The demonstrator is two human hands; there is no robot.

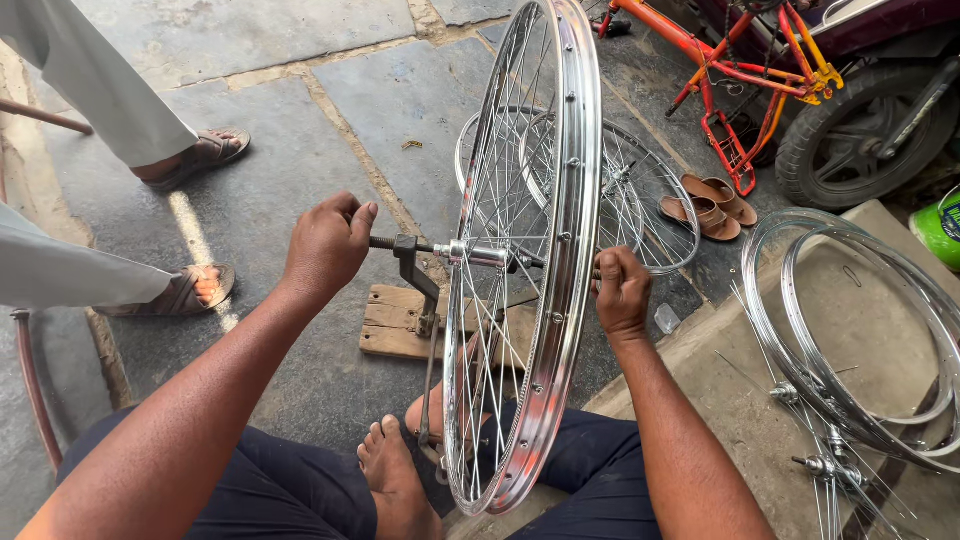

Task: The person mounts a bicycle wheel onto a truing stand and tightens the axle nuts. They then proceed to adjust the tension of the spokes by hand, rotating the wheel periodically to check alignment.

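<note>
So the bicycle wheel (530, 250) stands upright right in front of the person, chrome rim edge-on to the camera, its hub (478, 254) sitting on a threaded axle (385, 243) carried by a dark metal truing stand (415, 280) bolted to a small wooden block (400, 322) on the stone floor (300, 150). The left hand (328, 245) is curled into a fist around the left end of the axle. The right hand (620, 290) is closed tight on something at the far side of the rim, looks like the other axle end or a tool, can't tell which.

Handling-wise I'd guess the wheel is light for its size but awkward: the rim is stiff, smooth and probably slippery, and the thin spokes (500, 180) bend easily if you lean on them. Best grip is the axle ends or the rim edge, not the spokes.

A bare foot (392, 470) rests near the bottom of the rim. More loose rims (850, 330) lie on the concrete step at right, two finished wheels lie flat behind, plus a pair of brown sandals (708, 205) and an orange bike frame (740, 70).
</note>
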